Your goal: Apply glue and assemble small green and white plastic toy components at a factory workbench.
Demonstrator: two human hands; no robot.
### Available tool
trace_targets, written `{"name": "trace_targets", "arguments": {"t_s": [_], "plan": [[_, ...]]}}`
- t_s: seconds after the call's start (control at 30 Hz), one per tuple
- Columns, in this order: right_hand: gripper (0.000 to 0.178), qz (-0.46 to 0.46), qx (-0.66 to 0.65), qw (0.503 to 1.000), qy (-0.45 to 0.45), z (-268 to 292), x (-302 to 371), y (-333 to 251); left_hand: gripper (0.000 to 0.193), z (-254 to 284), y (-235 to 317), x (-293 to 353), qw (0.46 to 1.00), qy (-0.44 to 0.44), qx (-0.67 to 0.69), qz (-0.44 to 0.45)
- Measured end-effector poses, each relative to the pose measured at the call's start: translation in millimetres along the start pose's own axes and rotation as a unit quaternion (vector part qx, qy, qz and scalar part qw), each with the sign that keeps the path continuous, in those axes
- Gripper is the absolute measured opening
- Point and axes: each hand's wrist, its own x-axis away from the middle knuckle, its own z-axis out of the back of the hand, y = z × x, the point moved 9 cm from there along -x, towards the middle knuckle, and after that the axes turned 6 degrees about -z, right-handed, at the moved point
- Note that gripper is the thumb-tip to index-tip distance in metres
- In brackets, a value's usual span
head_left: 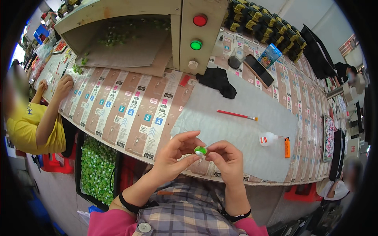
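A small rounded green-and-white piece (200, 150) is held up in front of me, above the table's near edge. The thumb and fingers of my left hand (175, 152) are closed round its left side. From the other side my right hand (227, 159) pinches at its right edge, thumb and fingertips pressed together. Whether anything else sits between those right fingertips is too small to tell. Beyond my hands, a red-handled brush (237, 115) lies on a grey sheet (220, 133). To its right are a small white bottle (267, 139) and an orange rectangular item (287, 147).
A metal machine housing (118, 15) with red and green buttons stands at the back, green-and-white pieces inside. A black cloth (217, 81), a phone (258, 70) and a dark cup (236, 59) lie beyond. A tub (96, 169) of similar pieces is lower left, near a person in yellow (39, 126).
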Motion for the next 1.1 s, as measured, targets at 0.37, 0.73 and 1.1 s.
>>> {"name": "trace_targets", "arguments": {"t_s": [0.37,0.73,1.1], "plan": [[0.023,0.168,0.245,0.951,0.083,-11.8,18.0,-41.6,0.045,-12.9,-0.3,3.8,0.998,-0.044,0.029,-0.045],[0.027,0.298,0.394,0.865,0.088,-24.4,27.9,-60.5,0.029,-7.0,-4.5,1.1,0.993,-0.045,0.112,-0.018],[0.025,0.213,0.312,0.925,0.045,-16.3,20.0,-50.2,0.019,1.0,-8.2,8.5,0.999,0.016,0.001,0.043]]}}
